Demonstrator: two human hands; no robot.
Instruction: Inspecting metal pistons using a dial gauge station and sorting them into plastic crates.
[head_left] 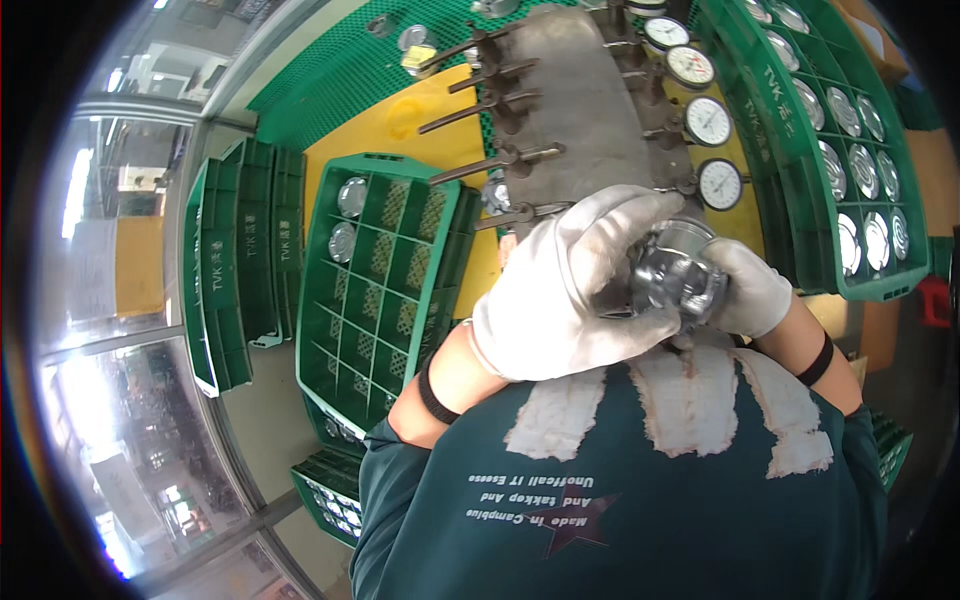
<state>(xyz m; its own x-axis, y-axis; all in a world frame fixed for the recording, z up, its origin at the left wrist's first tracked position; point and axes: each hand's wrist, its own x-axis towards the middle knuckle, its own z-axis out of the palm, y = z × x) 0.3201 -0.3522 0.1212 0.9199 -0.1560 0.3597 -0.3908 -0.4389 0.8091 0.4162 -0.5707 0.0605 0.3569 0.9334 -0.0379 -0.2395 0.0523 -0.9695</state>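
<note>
A shiny metal piston (677, 268) is held close to my chest between both white-gloved hands. My left hand (565, 285) wraps round its left side, fingers over the far edge and thumb along the near edge. My right hand (748, 288) grips the right side, its fingertips partly hidden behind the metal. Just beyond the hands stands a grey metal gauging bench (575, 110). Several round white dial gauges (708, 122) line its right side, and rods with handles (505, 160) stick out on its left.
Left of the bench, a green divided crate (372, 290) holds two pistons in its far-left cells. More green crates (240, 260) stand by the window. On the right, another crate (850, 150) carries several pistons. A green mesh mat (330, 75) and yellow sheet (400, 120) lie behind.
</note>
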